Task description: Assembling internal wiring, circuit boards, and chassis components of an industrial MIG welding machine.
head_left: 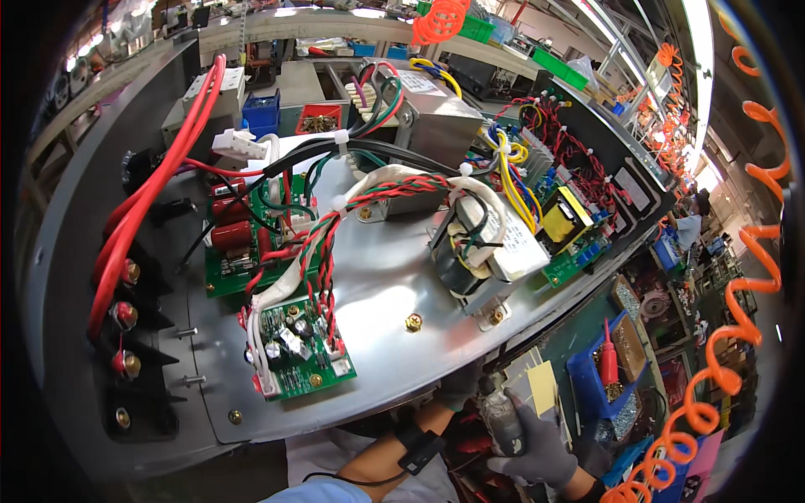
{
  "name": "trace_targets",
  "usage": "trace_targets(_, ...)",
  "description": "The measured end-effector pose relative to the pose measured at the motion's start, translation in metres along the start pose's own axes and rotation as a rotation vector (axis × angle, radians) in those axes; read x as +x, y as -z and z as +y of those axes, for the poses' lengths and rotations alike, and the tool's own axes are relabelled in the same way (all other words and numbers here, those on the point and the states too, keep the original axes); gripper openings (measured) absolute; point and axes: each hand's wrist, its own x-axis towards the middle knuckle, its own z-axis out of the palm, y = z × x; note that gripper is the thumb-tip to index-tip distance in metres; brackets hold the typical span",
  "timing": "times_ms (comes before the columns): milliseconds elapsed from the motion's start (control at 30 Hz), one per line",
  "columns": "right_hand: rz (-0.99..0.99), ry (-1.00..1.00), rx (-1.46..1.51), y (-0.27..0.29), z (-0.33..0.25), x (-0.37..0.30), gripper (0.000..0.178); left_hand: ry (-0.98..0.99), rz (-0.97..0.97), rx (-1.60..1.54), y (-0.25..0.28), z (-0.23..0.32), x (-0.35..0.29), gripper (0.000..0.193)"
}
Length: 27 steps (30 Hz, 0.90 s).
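Observation:
My right hand, in a grey glove, is closed around a worn, grey, rounded hand tool at the lower middle, just off the chassis edge. What kind of tool it is does not show clearly. My left hand, in a dark glove, is close to that tool; shadow and the chassis rim hide its fingers. Above both hands lies an open metal chassis. It carries a small green circuit board, a larger board with red capacitors, a transformer and bundled wires.
Blue bins of screws stand at the right, with a red-nozzled bottle in one. An orange coiled air hose hangs along the right side. Thick red cables arch at the left. A red bin sits behind the chassis.

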Motion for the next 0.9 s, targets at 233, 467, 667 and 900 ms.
trace_targets(233,0.068,0.021,-0.026,-0.006,0.003,0.006,0.099,-0.435,0.025,0.395,-0.006,-0.037,-0.005,0.025)
trace_targets(467,-0.113,0.051,0.004,0.022,0.014,0.013,0.104,-0.573,0.197,0.500,0.005,0.018,-0.012,0.033)
trace_targets(667,-0.160,-0.009,0.226,0.019,0.013,0.012,0.104,-0.424,0.129,0.374,0.010,0.004,-0.003,0.019)
trace_targets(900,-0.169,-0.010,0.175,0.033,0.010,0.013,0.104,0.068,0.129,-0.665,-0.005,0.088,-0.006,0.016)
